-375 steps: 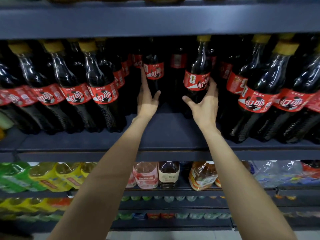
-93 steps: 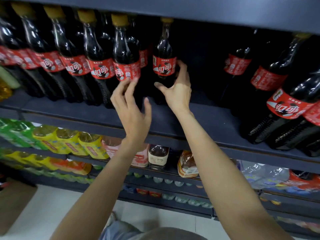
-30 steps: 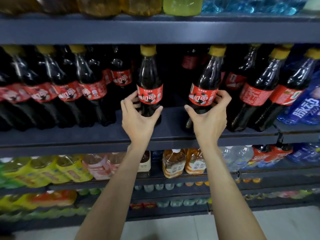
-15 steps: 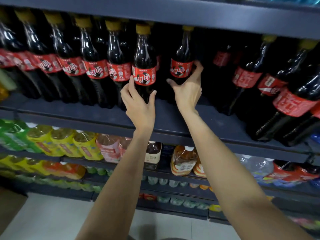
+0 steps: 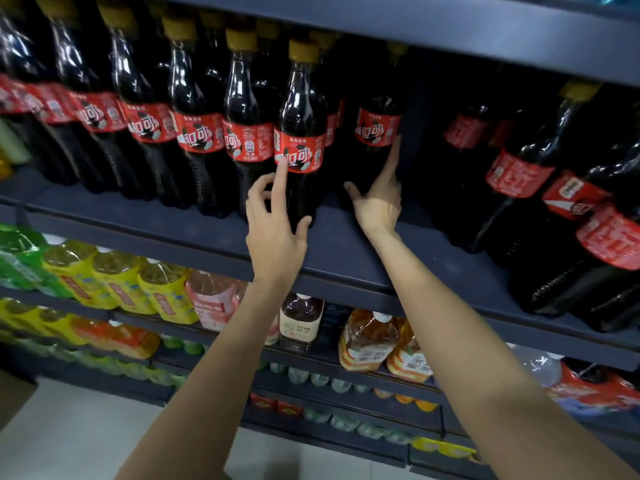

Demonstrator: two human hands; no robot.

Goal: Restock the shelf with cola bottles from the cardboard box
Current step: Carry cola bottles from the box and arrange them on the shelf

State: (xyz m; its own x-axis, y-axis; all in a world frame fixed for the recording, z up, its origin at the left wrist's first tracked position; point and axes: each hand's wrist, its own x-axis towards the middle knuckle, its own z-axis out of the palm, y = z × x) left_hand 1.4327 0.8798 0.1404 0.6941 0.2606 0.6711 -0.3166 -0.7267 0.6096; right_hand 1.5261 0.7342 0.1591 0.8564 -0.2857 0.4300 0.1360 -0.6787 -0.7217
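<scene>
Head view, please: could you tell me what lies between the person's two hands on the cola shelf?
In the head view only bare dark blue metal shelf and shadowed gap lie between the left hand and right hand; no bottle stands there.

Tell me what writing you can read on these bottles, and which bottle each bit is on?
"可口可乐" script, partly legible: red label of the front cola bottle under the left hand.
Same script: set-back cola bottle at the right hand.
Small print, lower-shelf labels: too blurred.

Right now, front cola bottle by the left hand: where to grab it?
Grip the front cola bottle at its waist just under the red label, coming from the open aisle side. It stands upright, neighbours close on its left, and the shelf above crowds the cap.
</scene>
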